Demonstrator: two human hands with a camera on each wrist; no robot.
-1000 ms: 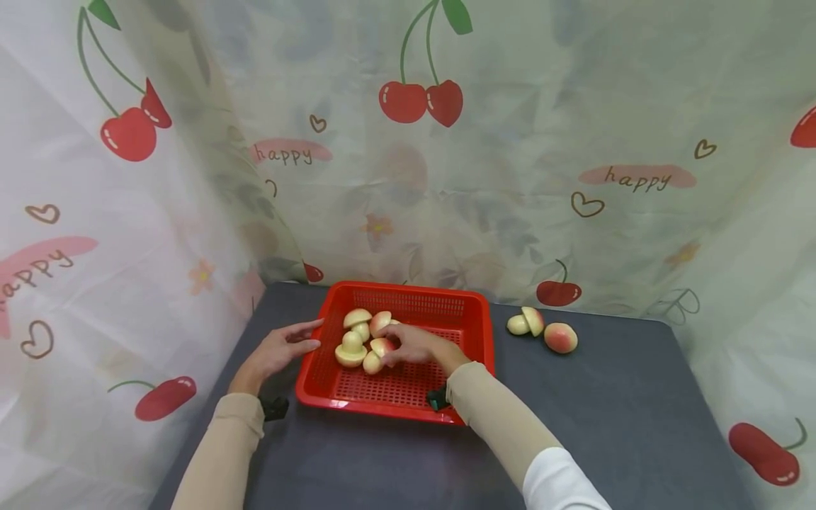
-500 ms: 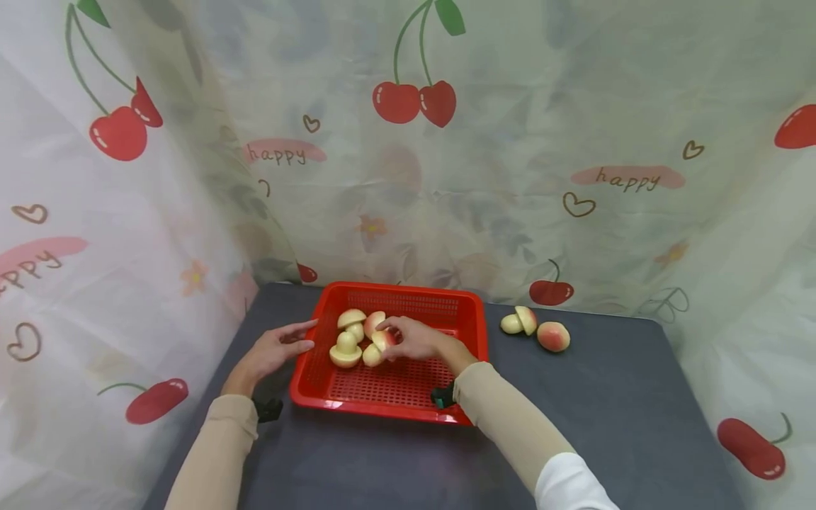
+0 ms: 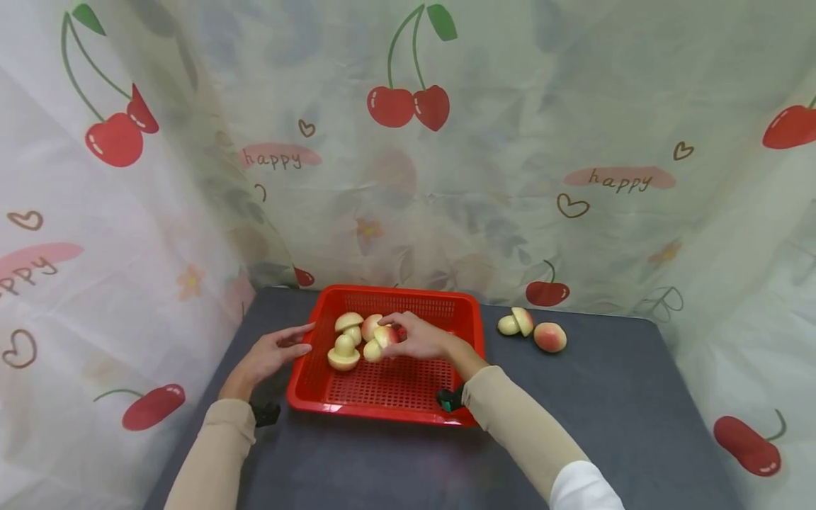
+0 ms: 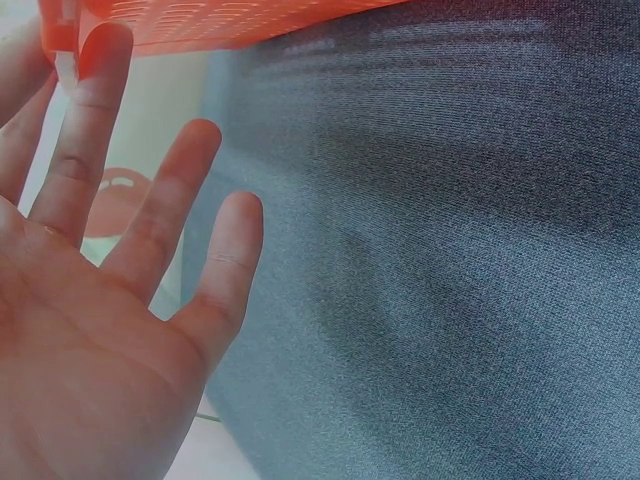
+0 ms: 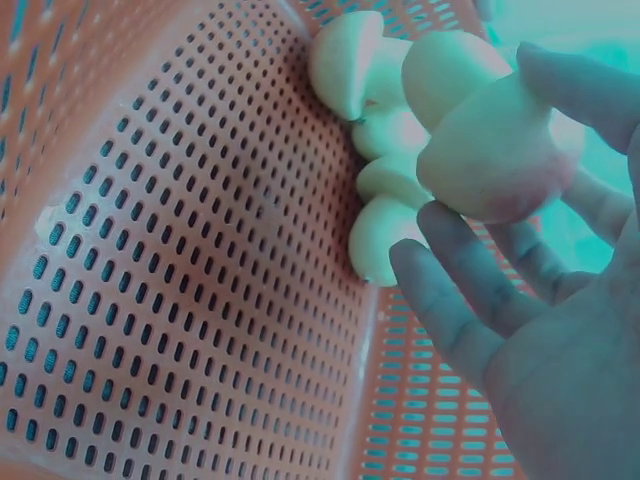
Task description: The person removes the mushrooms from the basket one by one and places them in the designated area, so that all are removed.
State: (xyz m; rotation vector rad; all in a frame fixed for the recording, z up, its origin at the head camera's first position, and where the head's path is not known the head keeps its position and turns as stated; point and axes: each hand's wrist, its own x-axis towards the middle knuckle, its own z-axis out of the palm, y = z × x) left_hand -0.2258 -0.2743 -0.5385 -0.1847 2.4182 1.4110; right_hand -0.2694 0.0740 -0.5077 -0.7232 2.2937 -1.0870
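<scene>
My right hand [image 3: 417, 336] pinches a mushroom [image 3: 385, 337] with a cream stem and a pink-red cap between thumb and fingers. In the right wrist view this mushroom [image 5: 490, 160] is held over the basket's perforated floor, overlapping the others. Left of it in the red plastic basket [image 3: 382, 413] lie a cream mushroom [image 3: 348, 326] on its side, another [image 3: 344, 354] with its stem up, and a pink-capped one [image 3: 372, 326] partly hidden. My left hand [image 3: 268, 358] is at the basket's left rim, fingers extended; the left wrist view shows fingertips [image 4: 105, 50] against that rim.
On the dark grey table [image 3: 605, 411], right of the basket, a pink-capped mushroom [image 3: 523, 322] lies on its side beside another with its rounded cap [image 3: 550, 337] showing. A cherry-printed curtain [image 3: 484, 177] surrounds the table at the back and sides.
My right hand has raised the pink-capped mushroom slightly and moved it a little to the right. The left hand stays at the rim. The head view has shifted slightly.
</scene>
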